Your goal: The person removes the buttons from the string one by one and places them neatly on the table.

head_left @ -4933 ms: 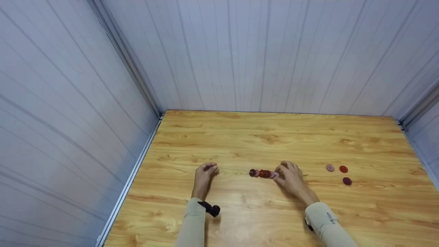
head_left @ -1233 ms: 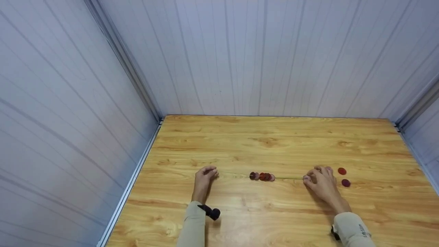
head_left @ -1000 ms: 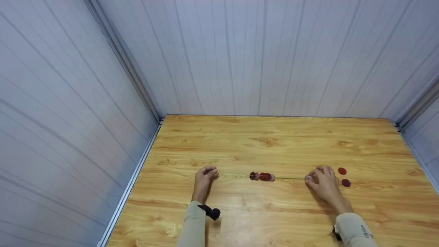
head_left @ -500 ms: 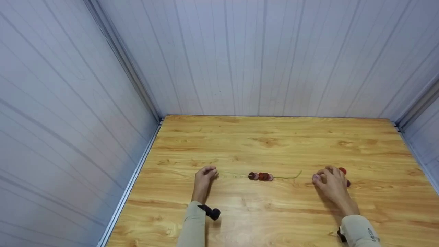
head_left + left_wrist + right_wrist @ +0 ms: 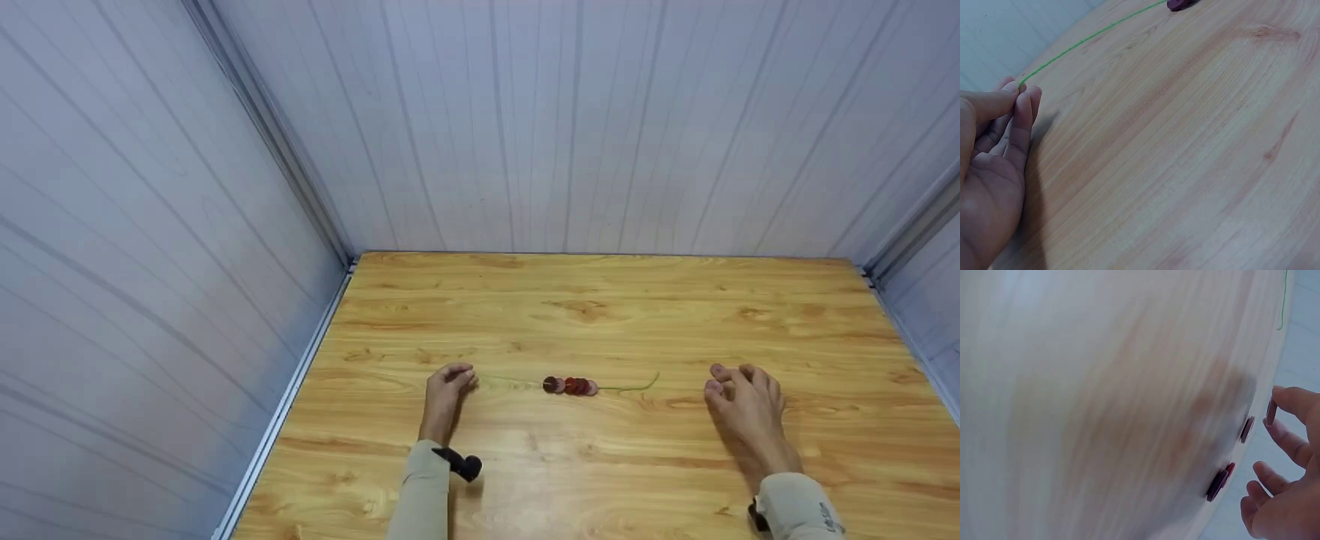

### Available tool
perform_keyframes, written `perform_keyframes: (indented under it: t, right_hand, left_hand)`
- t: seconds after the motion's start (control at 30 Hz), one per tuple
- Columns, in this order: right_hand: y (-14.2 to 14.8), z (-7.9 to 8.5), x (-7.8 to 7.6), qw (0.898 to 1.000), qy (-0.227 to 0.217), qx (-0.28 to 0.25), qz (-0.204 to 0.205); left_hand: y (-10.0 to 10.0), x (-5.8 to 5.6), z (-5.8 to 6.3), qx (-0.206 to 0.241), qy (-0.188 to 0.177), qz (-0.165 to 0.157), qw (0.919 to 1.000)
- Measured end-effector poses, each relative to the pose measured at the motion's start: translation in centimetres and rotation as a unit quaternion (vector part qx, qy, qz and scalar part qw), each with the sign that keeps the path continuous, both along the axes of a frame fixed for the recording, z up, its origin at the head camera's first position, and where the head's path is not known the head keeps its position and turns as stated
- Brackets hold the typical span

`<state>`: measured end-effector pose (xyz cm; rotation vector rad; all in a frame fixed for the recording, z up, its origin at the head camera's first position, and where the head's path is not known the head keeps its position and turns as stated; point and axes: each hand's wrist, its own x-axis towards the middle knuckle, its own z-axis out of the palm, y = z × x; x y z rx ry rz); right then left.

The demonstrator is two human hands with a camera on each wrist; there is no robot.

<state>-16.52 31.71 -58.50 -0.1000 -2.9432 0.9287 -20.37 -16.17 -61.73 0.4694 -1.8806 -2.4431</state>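
Note:
My left hand (image 5: 448,390) pinches one end of a thin green string (image 5: 1092,38) between thumb and fingertips. Toward its middle, the string passes through a row of overlapping red, maroon and pink buttons (image 5: 576,385) lying on the table. Past them the string's loose end (image 5: 637,388) curls upward, touched by no hand. Between thumb and index finger, my right hand (image 5: 750,405) pinches a pink button (image 5: 1271,410), raised off the wood and apart from the string. A second pink button (image 5: 718,370) lies just beyond those fingertips.
A dark purple button (image 5: 1217,485) and a red button (image 5: 1230,473) lie on the table by my right hand, which hides them in the head view. Pale panel walls (image 5: 525,135) border the wooden table (image 5: 480,300) at the back and sides.
My right hand slid the pink button rightward along the string and off its end, then carried it further right. The freed string end curled. My left hand stayed nearly still.

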Motion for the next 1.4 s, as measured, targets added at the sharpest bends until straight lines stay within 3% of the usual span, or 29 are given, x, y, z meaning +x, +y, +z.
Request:
perform_keyframes:
  t: [0.33,1.1,1.4]
  right_hand:
    - [0.6,-0.2,0.2,0.999,-0.015,0.013,-0.025]
    - [1.1,-0.5,0.3,0.999,-0.023,0.025,-0.018]
    - [1.1,-0.6,0.3,0.999,-0.025,0.026,-0.025]
  left_hand:
    - [0.0,0.0,0.0,-0.014,0.000,0.003,0.9999]
    - [0.0,0.1,0.3,-0.033,-0.014,-0.001,0.9993]
    - [0.0,0.1,0.1,-0.018,-0.013,-0.005,0.9997]
